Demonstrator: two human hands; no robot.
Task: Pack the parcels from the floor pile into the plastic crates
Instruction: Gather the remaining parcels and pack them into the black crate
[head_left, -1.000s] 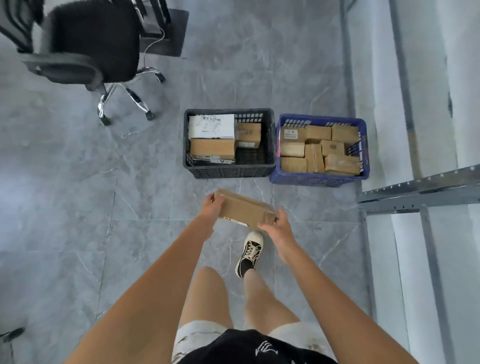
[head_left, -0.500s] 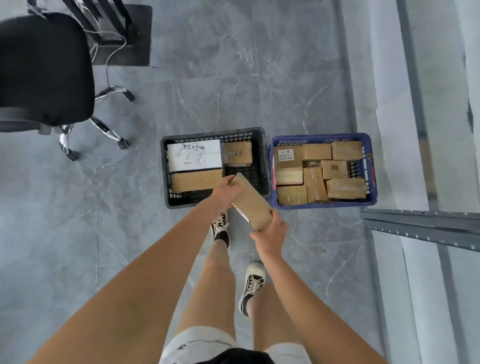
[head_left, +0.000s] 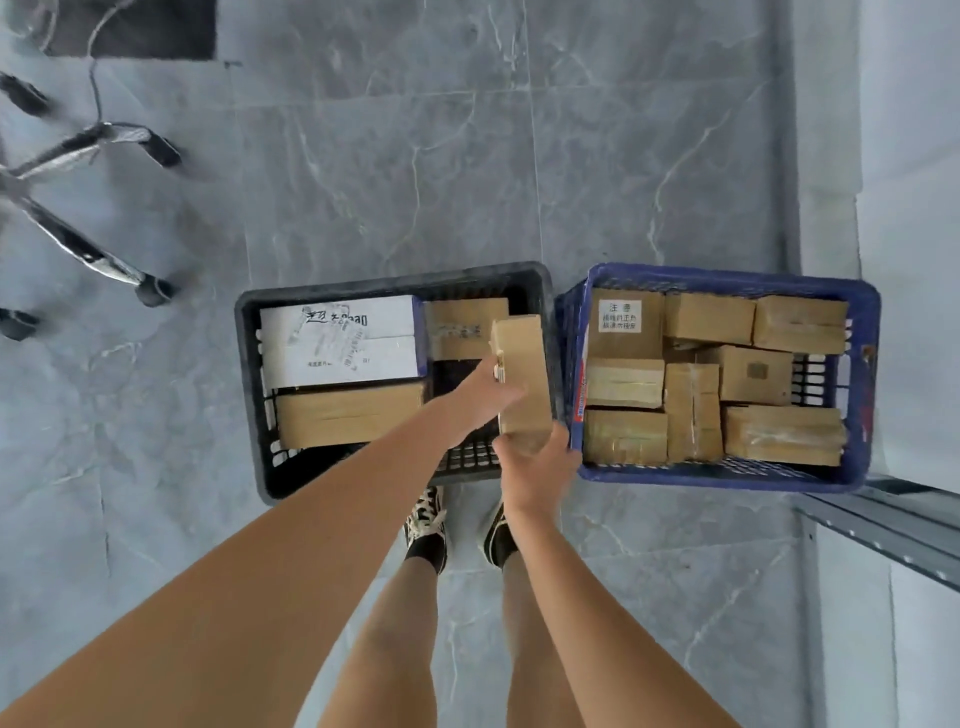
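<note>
**Parcel over black crate, blue crate near full**

Your right hand (head_left: 535, 467) grips the near end of the brown parcel (head_left: 522, 382); your left hand (head_left: 480, 397) holds its left side. The parcel hangs over the right part of the black crate (head_left: 249, 364), above the open gap there. Its long axis runs away from you, far end tipped slightly up. The black crate holds three parcels with room left. The blue crate (head_left: 867, 384) looks nearly full. The floor pile is out of view.
</note>
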